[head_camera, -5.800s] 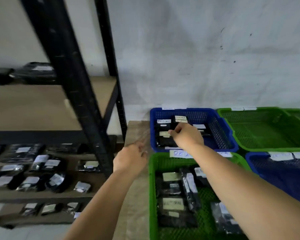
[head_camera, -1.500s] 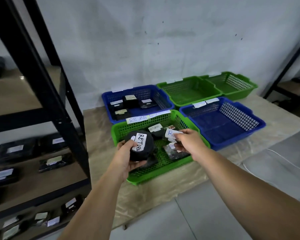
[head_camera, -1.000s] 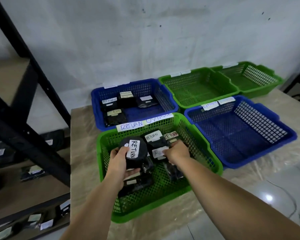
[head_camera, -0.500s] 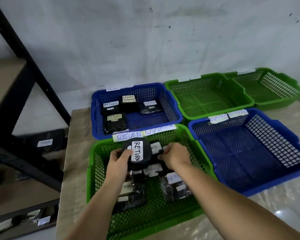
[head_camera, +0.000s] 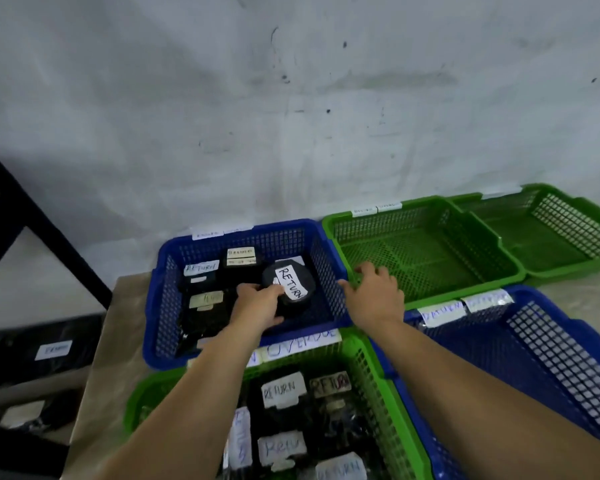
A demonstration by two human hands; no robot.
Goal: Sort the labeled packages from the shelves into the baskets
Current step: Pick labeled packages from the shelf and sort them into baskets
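Scuffed wall behind; your left hand (head_camera: 257,306) grips the round RETURN package (head_camera: 289,285) over the blue basket (head_camera: 243,344), right hand (head_camera: 374,292) loose, empty. Several sorted; shelf packages (head_camera: 52,349) left.

The round plastic-wrapped package (head_camera: 289,286) was black with a white label; the mesh plastic baskets were blue (head_camera: 160,296) and green (head_camera: 426,244).

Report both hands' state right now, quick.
Left hand: grips the round black package labeled RETURN, over the back blue basket.
Right hand: open, fingers spread, holding nothing, by the green basket.
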